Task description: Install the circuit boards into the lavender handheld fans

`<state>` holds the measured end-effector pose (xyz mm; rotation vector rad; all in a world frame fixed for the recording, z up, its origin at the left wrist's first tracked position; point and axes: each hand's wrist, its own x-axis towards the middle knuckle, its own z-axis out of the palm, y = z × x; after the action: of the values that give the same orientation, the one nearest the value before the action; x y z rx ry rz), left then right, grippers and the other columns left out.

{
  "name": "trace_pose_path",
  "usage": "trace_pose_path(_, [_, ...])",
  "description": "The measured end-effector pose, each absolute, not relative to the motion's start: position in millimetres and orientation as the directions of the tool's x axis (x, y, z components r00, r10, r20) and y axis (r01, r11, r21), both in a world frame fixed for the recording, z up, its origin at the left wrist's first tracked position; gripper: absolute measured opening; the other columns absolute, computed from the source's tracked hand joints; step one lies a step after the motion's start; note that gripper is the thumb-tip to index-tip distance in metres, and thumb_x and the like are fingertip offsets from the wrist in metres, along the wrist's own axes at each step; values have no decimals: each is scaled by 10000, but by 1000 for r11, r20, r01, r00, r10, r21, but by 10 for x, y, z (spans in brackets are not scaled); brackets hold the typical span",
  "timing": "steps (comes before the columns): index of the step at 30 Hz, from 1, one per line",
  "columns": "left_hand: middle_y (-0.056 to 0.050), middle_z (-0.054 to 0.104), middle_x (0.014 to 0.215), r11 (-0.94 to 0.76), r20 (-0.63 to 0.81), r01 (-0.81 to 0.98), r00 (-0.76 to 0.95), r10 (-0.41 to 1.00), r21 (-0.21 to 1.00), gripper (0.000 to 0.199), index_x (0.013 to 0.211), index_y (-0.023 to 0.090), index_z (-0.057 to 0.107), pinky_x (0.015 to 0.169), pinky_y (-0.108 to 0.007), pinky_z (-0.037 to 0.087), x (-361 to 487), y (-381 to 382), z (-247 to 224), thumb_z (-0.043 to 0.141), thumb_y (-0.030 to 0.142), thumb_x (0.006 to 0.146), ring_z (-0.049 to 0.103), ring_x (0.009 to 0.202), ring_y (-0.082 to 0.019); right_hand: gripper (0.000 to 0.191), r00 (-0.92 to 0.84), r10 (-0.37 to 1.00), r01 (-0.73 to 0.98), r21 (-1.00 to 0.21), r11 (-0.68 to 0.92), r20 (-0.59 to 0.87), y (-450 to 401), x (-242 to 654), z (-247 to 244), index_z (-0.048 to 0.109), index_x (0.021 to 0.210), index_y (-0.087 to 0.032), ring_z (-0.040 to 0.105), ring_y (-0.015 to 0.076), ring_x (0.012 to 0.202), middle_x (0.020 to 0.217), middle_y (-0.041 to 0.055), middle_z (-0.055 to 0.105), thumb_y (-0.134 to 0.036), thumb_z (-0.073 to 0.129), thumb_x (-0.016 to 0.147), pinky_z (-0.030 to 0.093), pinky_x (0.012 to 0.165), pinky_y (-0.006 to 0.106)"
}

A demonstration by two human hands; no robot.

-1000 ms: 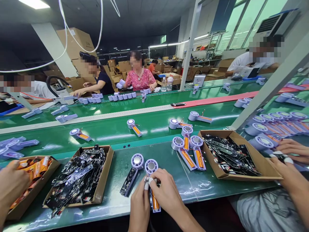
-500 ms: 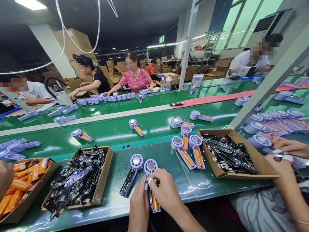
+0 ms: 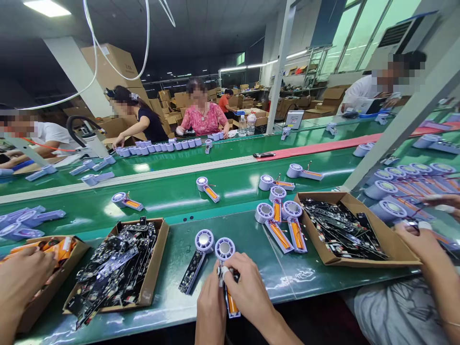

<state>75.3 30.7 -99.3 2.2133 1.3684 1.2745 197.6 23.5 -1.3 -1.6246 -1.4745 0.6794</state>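
Right in front of me, a lilac handheld fan (image 3: 224, 248) lies with its round head pointing away and an orange battery (image 3: 233, 303) in its open handle. My left hand (image 3: 211, 299) pinches at the fan's neck from the left. From the right, my right hand (image 3: 247, 282), a white cover on its thumb, closes over the top of the handle. Something small and dark shows between the fingers, mostly hidden. Just left of it lies another fan (image 3: 204, 240) with a black circuit board (image 3: 191, 271) along its handle.
A cardboard box of circuit boards (image 3: 158, 268) stands to the left, another (image 3: 398, 261) to the right. A co-worker's hand (image 3: 27, 275) reaches over a battery box (image 3: 70, 268). Several fans (image 3: 276, 227) with batteries lie right of centre. Fans rest on the green belt (image 3: 172, 189) beyond.
The co-worker's hand at the left has come in over the batteries. Fans on the near belt have shifted right. The right-hand co-worker's hands have moved apart. My hands stay at the fan's neck.
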Motion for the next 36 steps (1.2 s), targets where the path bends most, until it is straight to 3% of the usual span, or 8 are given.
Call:
trace_pose_path(12, [-144, 670, 1241, -445, 451, 559, 139, 882, 700, 392, 1296, 155, 563, 932, -400, 548, 675, 310, -879, 338, 284, 1002, 645, 1134, -247, 255, 181, 973, 452, -891, 45, 141, 248, 1973, 1, 592, 632, -217, 560, 156, 725, 726, -23, 621, -59, 472, 792, 386, 703, 260])
trace_pose_path(22, [-140, 672, 1237, -591, 544, 636, 303, 783, 497, 404, 1358, 161, 498, 908, -332, 560, 584, 397, -884, 414, 143, 963, 660, 1106, -218, 263, 173, 979, 421, -907, 25, 107, 260, 2013, 21, 592, 610, -212, 554, 162, 727, 718, -13, 617, -66, 469, 791, 381, 706, 268])
trace_pose_path(29, [-118, 682, 1210, -525, 538, 588, 174, 825, 615, 374, 1321, 185, 543, 924, -366, 537, 691, 364, -901, 378, 218, 988, 657, 1088, -219, 266, 175, 976, 411, -910, 50, 133, 261, 2007, -11, 608, 627, -209, 553, 156, 725, 718, -19, 612, -50, 474, 793, 387, 702, 259])
trace_pose_path(36, [-124, 685, 1211, -496, 508, 575, 155, 847, 651, 367, 1283, 186, 580, 911, -380, 547, 695, 346, -892, 368, 280, 997, 658, 1097, -243, 262, 189, 969, 437, -897, 60, 157, 242, 1970, -23, 614, 656, -209, 557, 166, 746, 734, -9, 616, -71, 471, 826, 388, 733, 273])
